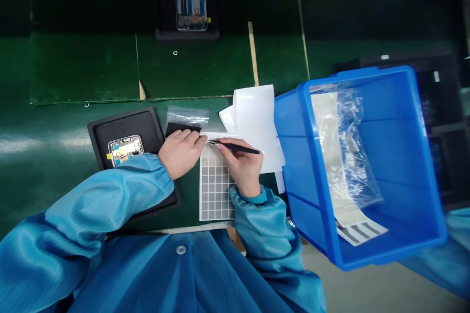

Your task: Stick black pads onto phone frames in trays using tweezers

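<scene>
Black tweezers (pixel 238 146) lie pinched in my right hand (pixel 246 168), their tips pointing left at the upper edge of a sheet of small grey square stickers (pixel 216 190). Close to those tips is my left hand (pixel 181 154), back up, fingers bent together; what they hold, if anything, is hidden. A black strip (pixel 183 128) and a clear plastic bag (pixel 187 115) lie just beyond the left fingers. Under my left forearm, a black tray (pixel 127 124) carries an opened phone (pixel 126 149) with its circuit board showing, partly covered by the sleeve.
White backing paper (pixel 255 117) curls up against a blue bin (pixel 306 176), which holds plastic wrapping and used sheets. Farther back, another black tray (pixel 161 34) bears an opened phone (pixel 194 0). A small white frame-shaped piece (pixel 175 53) lies on the green mat. Another person's sleeve (pixel 436 259) shows at right.
</scene>
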The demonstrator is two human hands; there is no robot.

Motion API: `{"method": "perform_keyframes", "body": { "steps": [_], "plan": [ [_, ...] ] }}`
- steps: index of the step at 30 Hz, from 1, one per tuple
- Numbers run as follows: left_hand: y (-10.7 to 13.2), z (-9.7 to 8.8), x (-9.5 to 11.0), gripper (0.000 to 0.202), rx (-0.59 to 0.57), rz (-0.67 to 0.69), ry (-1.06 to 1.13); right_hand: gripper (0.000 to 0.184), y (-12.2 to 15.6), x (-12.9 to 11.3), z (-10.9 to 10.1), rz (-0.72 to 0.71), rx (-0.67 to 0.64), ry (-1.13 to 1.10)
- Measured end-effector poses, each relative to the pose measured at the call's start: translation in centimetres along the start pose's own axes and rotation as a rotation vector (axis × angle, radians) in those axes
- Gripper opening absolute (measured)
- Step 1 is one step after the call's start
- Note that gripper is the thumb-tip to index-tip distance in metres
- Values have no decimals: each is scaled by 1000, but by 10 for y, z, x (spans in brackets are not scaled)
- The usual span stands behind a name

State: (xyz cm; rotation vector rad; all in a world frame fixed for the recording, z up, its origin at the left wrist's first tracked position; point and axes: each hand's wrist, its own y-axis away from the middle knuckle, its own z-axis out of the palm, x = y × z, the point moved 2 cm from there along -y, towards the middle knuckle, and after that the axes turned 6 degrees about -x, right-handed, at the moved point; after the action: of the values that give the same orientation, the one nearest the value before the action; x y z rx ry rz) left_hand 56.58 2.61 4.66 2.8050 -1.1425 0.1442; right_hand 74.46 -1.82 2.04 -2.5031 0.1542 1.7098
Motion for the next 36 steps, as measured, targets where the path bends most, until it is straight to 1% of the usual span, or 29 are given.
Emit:
{"method": "perform_keyframes", "body": {
  "steps": [10, 17, 25, 29, 32, 34, 36],
  "plan": [
    [0, -2, 0, 30, -27, -5, 52, 13, 0, -5, 0, 3, 8, 7],
    [1, -1, 0, 30, -7, -8, 27, 16, 0, -5, 0, 20, 11, 23],
    [1, -1, 0, 31, -26, -7, 44, 14, 0, -5, 2, 6, 23, 17],
    [-1, -3, 0, 30, -65, -23, 88, 15, -1, -7, 0, 20, 45, -10],
    [-3, -6, 0, 30, -110, -41, 136, 15, 1, -13, -5, 21, 80, -52],
    [-1, -11, -2, 31, -140, -42, 191, 16, 3, -19, -9, 23, 109, -73],
    [3, -20, -5, 35, -149, -31, 293, 17, 6, -27, -11, 16, 127, -78]
  ]
}}
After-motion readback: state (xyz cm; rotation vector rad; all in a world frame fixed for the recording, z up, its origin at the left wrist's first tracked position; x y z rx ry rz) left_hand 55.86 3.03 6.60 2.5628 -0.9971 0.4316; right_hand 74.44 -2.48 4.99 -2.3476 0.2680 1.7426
